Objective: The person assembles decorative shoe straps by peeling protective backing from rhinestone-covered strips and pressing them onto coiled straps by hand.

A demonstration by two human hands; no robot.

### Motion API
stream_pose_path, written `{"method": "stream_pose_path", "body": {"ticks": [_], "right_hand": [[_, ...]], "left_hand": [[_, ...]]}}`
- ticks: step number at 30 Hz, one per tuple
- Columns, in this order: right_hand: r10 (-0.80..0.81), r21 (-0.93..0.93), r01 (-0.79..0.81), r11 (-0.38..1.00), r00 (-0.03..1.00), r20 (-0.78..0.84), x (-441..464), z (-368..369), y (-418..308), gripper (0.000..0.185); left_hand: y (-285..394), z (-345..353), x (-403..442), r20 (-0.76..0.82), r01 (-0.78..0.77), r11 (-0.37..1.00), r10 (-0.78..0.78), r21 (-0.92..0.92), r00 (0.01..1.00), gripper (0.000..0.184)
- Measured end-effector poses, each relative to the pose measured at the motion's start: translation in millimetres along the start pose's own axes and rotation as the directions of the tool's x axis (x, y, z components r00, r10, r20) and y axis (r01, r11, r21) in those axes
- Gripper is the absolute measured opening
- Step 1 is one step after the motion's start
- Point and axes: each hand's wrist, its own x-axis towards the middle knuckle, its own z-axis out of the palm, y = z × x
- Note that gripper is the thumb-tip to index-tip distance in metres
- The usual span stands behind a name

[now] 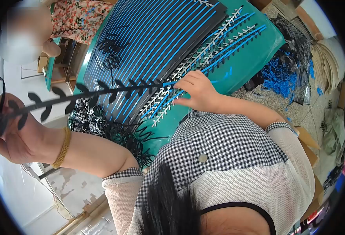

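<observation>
A black leaf-shaped strip (113,91), like a flat vine with paired leaves, is stretched between my two hands. My left hand (17,133) is raised at the far left, its fingers closed around one end of the strip. Above that hand a thin black loop (0,84) sticks up. My right hand (198,90) pinches near the strip's other end, where a short blue piece (169,84) shows; its fingertips partly hide what they grip. Beneath my right hand, pale and black leaf strips (203,51) lie with narrow blue strips (235,50).
A stack of black sheets with blue lines (153,31) covers much of the green table (266,37). Tangled black strips (129,137) hang at the near left edge. Blue scraps (278,78) lie on the floor at right. Another person (80,19) in flowered clothing is at upper left.
</observation>
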Motion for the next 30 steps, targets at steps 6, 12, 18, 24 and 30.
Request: {"method": "stream_pose_path", "body": {"ticks": [6, 12, 18, 24, 30], "right_hand": [[0.115, 0.207, -0.108, 0.972, 0.993, -0.024, 6.8, 9.0, -16.7, 0.01], [-0.049, 0.143, 0.072, 0.987, 0.987, -0.155, 24.5, -0.1, -28.3, 0.009], [0.509, 0.641, -0.71, 0.29, 0.682, 0.526, 39.4, -12.2, 5.4, 0.012], [0.647, 0.588, -0.803, -0.097, 0.398, 0.651, 28.7, -5.4, 46.0, 0.014], [0.877, 0.622, -0.782, 0.043, 0.328, 0.351, -28.8, -43.1, 98.1, 0.007]], "left_hand": [[-5.0, 0.0, -5.1, -0.016, -0.141, 0.967, 0.148, 0.213, 0.989, 0.007], [-25.0, -5.1, -17.7, -0.035, -0.262, 0.908, 0.289, 0.327, 0.957, 0.008], [-0.8, -25.7, -21.1, -0.07, -0.116, 0.993, 0.114, -0.031, 0.991, 0.002], [12.0, -20.7, -22.9, -0.196, -0.255, 0.955, 0.224, -0.153, 0.955, 0.007], [49.8, -19.9, -31.6, -0.189, -0.189, 0.882, 0.117, -0.432, 0.975, 0.012]]}}
